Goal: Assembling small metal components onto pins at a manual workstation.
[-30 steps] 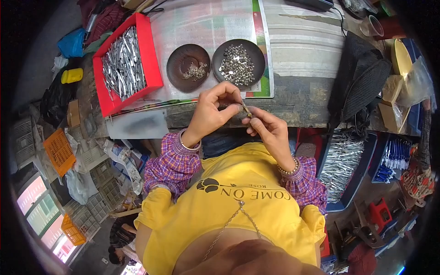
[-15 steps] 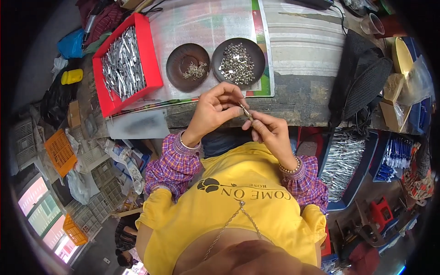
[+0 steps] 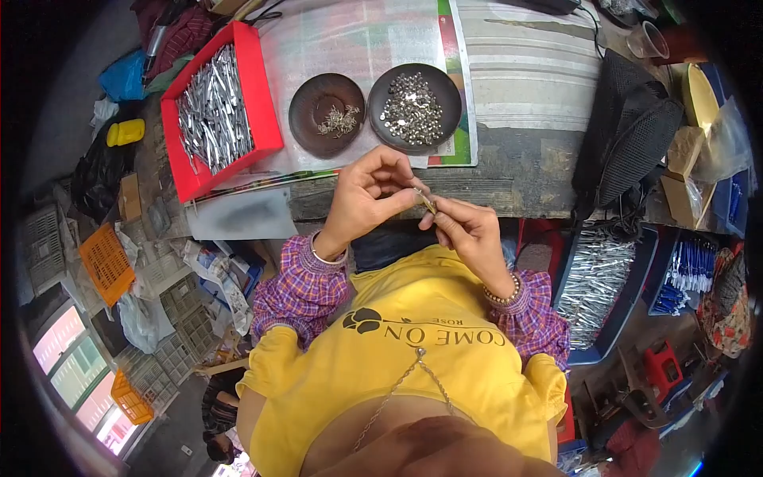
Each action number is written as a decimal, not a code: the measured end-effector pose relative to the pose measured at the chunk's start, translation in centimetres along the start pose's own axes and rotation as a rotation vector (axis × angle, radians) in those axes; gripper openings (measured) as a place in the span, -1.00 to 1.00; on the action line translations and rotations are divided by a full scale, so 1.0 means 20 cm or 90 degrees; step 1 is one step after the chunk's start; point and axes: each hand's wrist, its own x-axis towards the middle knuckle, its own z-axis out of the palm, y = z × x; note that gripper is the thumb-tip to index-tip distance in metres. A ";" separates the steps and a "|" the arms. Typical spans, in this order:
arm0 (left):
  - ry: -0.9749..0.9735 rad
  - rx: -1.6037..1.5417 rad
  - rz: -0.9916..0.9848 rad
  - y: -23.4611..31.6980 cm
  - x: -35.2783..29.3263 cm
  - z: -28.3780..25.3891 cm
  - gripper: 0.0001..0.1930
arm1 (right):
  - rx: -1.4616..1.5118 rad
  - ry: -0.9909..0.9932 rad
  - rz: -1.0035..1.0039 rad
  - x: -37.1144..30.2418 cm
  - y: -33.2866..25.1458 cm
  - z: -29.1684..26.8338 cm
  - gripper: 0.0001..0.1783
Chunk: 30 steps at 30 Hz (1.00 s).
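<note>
My left hand (image 3: 369, 195) and my right hand (image 3: 470, 232) meet in front of me at the table's near edge. Between their fingertips is a slender metal piece (image 3: 427, 202), silvery to brassy in tone. The right thumb and fingers pinch its lower end. My left thumb and forefinger close on its upper end, and the fingers hide part of it. Just beyond the hands lie a dark dish (image 3: 324, 137) of tiny thin metal pins (image 3: 340, 121) and another dark dish (image 3: 447, 133) of small shiny round metal parts (image 3: 411, 111).
To the left, a red box (image 3: 269, 119) holds many slender silver metal pieces (image 3: 213, 111). A black mesh bag (image 3: 628, 131) lies at the table's right. Below it, a blue bin (image 3: 616, 330) contains more silver pieces. A person (image 3: 218, 413) is at the lower left.
The metal piece is turned slightly and covered more by the fingers. My left fingertips have shifted a little closer to the right ones; the dishes look the same.
</note>
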 end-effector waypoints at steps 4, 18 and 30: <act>-0.004 -0.011 0.007 -0.01 0.01 0.00 -0.73 | -0.061 0.006 -0.037 -0.01 -0.01 0.00 -0.69; 0.013 -0.095 0.090 -0.01 -0.02 -0.03 -0.87 | -0.303 0.003 -0.236 0.08 -0.08 -0.04 -0.75; 0.223 0.276 0.140 0.02 -0.05 -0.06 -0.89 | -0.725 0.114 -0.334 0.33 -0.12 -0.10 -0.67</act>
